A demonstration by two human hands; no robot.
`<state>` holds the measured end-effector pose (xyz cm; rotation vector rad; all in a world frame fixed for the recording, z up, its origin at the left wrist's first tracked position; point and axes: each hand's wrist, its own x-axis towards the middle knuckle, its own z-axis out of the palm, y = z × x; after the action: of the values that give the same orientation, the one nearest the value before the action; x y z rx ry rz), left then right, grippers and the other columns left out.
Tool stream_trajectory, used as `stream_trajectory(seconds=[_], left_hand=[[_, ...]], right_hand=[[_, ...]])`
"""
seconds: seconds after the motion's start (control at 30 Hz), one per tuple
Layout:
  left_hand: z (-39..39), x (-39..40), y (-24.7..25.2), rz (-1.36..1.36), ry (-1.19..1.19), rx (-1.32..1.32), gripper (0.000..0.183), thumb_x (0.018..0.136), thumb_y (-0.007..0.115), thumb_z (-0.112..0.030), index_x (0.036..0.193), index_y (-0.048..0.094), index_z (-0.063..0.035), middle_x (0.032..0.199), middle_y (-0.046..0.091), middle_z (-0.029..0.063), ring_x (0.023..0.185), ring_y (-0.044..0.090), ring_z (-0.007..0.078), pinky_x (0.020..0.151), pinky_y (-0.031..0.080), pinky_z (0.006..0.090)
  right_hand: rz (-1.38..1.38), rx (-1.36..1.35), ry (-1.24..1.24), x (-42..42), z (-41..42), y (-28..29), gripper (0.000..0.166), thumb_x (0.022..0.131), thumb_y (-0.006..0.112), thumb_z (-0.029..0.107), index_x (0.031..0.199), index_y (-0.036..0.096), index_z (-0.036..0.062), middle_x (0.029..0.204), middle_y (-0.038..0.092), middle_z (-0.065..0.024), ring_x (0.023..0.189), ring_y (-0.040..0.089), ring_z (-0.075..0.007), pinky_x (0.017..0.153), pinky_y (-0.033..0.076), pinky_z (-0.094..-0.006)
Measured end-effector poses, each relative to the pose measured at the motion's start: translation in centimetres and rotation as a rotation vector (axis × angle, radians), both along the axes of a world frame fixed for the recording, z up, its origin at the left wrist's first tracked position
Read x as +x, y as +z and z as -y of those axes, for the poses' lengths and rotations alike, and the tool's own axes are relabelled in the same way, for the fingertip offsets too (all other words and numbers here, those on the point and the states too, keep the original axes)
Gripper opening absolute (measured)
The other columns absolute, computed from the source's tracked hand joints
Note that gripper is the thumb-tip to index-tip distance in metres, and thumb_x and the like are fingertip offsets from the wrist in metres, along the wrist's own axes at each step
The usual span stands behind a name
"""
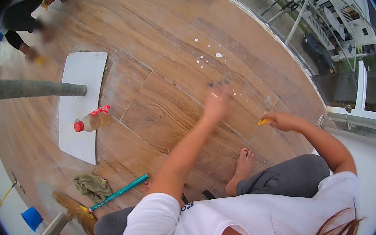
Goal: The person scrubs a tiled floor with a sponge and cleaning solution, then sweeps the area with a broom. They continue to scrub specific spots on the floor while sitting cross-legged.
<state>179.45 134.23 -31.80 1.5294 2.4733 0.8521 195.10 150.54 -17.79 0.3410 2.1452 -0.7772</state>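
My left hand (218, 101) is stretched out low over the wood-look floor tiles (158, 103), blurred by motion. Dark green shows at its fingertips, too blurred to identify, and whether it grips anything is unclear. White spots of liquid (218, 55) dot the tiles just beyond it. To the right, my right hand (283, 121) is closed around a small yellow tool (263, 122), mostly covered by the fingers. My bare foot (244, 166) rests on the floor between the two arms.
A plastic bottle (93, 122) with a red cap is near a white board (79, 109), where a metal pole (31, 87) stands. A soft broom (120, 192), crumpled cloth (92, 187) and blue bucket (32, 219) lie left. Another person (20, 18) works upper left. Scaffolding (303, 0) borders the floor's right edge.
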Motion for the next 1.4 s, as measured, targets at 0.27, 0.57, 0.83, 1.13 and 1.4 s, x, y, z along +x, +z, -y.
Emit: stream_trajectory(seconds=[0.27,0.57,0.83,1.13,1.4], left_hand=[[-0.6,-12.2,-0.7,-0.152,0.142,-0.013,0.053,0.073,0.053,-0.032,0.114,0.041,-0.001,0.119,0.039,0.0187,0.11,0.034,0.0375,0.094,0.023,0.045],[-6.4,-1.3,-0.7,0.029,-0.413,0.014,0.056,0.071,0.054,-0.032,0.115,0.04,0.0,0.12,0.038,0.0177,0.116,0.029,0.0334,0.097,0.021,0.0401],[-5.9,-16.6,-2.0,-0.195,0.385,-0.141,0.058,0.077,0.046,-0.039,0.117,0.037,0.0023,0.124,0.033,0.0187,0.116,0.028,0.0343,0.096,0.021,0.0401],[0.7,-7.5,1.2,0.044,0.232,-0.19,0.058,0.077,0.048,-0.038,0.118,0.037,0.0001,0.127,0.03,0.0164,0.118,0.026,0.0336,0.096,0.022,0.0397],[6.8,-11.7,-0.4,-0.016,0.437,-0.276,0.064,0.077,0.047,-0.042,0.122,0.032,-0.0004,0.131,0.023,0.0155,0.12,0.022,0.0317,0.098,0.019,0.0405]], right_hand=[[-0.252,-0.037,-0.555,0.8,-3.0,1.8,0.032,0.083,0.043,0.016,0.113,0.045,0.0076,0.109,0.049,-0.0151,0.102,0.046,-0.0257,0.086,0.035,-0.0312],[-0.337,0.033,-0.461,-0.7,-5.3,1.1,0.032,0.084,0.041,0.016,0.115,0.044,0.0112,0.113,0.048,-0.0146,0.105,0.045,-0.0249,0.087,0.034,-0.03],[-0.096,-0.018,-0.591,-2.4,-5.9,-0.3,0.033,0.083,0.043,0.019,0.115,0.043,0.0136,0.087,0.051,-0.0086,0.073,0.05,-0.0195,0.06,0.04,-0.0309],[-0.444,0.288,-0.199,-9.0,-4.9,-9.3,0.03,0.081,0.043,0.025,0.109,0.046,0.0126,0.089,0.056,-0.0179,0.08,0.054,-0.0333,0.065,0.042,-0.041],[-0.493,0.303,-0.068,-20.6,-3.7,-10.3,0.029,0.08,0.045,0.022,0.107,0.049,0.0121,0.09,0.056,-0.0177,0.081,0.054,-0.0331,0.067,0.042,-0.0401]])
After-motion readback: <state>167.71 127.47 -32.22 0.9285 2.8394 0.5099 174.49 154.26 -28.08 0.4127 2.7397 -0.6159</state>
